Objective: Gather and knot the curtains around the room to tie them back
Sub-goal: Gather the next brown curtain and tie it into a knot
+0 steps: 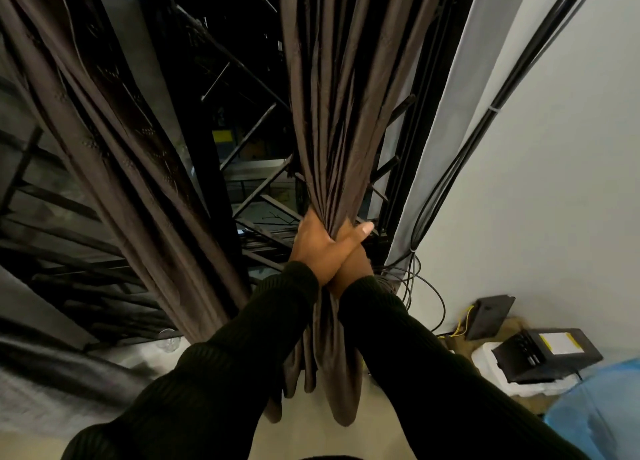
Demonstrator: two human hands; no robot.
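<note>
Seen from the head camera, a person in dark ribbed sleeves bunches a long dark brown pleated fabric curtain [332, 120] in front of a black-framed window, beside a pale wall. The left hand [313, 248] wraps the gathered folds from the left, fingers curled round the cloth; the right hand [349, 251] lies partly under it, thumb stretched across the bundle, its other fingers hidden, though it appears to grip the same cloth. The curtain's loose tail hangs below the wrists toward the floor. A tidy knot likely depends on keeping the pleats squeezed tight in one hand while the other lifts the tail round. A second dark brown patterned curtain [114, 140] hangs apart at left. The yellow label on the black box [543, 355] at lower right is too small to read; no other writing shows.
</note>
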